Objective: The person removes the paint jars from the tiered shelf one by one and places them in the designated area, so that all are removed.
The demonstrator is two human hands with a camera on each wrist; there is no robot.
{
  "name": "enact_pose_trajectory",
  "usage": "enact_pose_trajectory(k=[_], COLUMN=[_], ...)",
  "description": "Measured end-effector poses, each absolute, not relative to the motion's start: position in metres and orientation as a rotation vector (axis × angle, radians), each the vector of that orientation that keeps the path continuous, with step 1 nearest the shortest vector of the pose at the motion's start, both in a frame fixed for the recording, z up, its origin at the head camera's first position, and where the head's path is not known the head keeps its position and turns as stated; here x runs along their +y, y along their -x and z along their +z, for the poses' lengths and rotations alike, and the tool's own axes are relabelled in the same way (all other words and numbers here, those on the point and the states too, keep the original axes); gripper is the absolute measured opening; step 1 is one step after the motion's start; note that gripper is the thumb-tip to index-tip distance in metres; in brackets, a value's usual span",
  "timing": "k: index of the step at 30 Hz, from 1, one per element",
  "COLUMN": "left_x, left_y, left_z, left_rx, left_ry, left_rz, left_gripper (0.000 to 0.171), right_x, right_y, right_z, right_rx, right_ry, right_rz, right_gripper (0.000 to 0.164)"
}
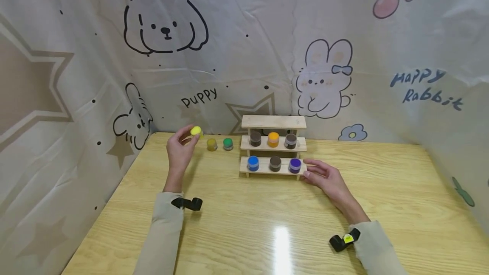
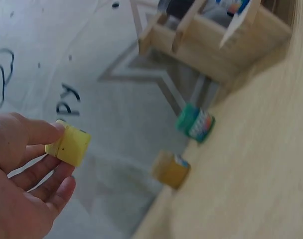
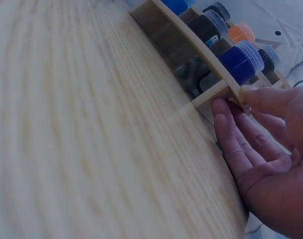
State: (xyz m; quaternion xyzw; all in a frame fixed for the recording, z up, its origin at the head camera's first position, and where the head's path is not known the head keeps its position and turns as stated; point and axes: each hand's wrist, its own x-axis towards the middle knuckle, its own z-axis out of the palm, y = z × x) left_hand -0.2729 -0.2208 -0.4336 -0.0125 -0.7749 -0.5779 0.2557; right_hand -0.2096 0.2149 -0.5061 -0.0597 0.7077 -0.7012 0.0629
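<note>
My left hand (image 1: 180, 150) pinches a small yellow paint pot (image 2: 74, 146) between thumb and fingers, held up near the table's back left. To the right of that hand, a dark yellow pot (image 1: 212, 144) and a green-lidded pot (image 1: 228, 144) stand on the table. My right hand (image 1: 327, 180) grips the right end of the lowest step of a wooden three-step rack (image 1: 273, 122), thumb on the step and fingers below it. Beside that thumb stands a purple pot (image 3: 239, 63). A blue pot (image 1: 253, 163) and a dark brown pot (image 1: 275, 164) share the step.
On the middle step stand an orange pot (image 1: 273, 139) between two dark pots, one brown (image 1: 255, 139) and one blackish (image 1: 290, 141). A printed cloth (image 1: 244, 63) hangs right behind the wooden table (image 1: 237, 224) and along its sides.
</note>
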Motion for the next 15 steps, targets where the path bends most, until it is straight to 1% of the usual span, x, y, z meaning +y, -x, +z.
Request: enact_pose_trajectory(k=[7, 15], left_x=[-0.241, -0.251], left_y=[0.280, 0.293], left_z=[-0.457, -0.482], left_rx=[-2.149, -2.195], left_ry=[-0.110, -0.161], left_rz=[-1.551, -1.584], left_gripper=[0.035, 0.037], right_x=[0.216, 0.218], right_y=[0.211, 0.211], right_z=[-0.508, -0.509], right_rx=[2.143, 2.149], right_ry=[0.183, 0.162], right_rz=[-2.100, -2.090], right_gripper=[0.054, 0.054])
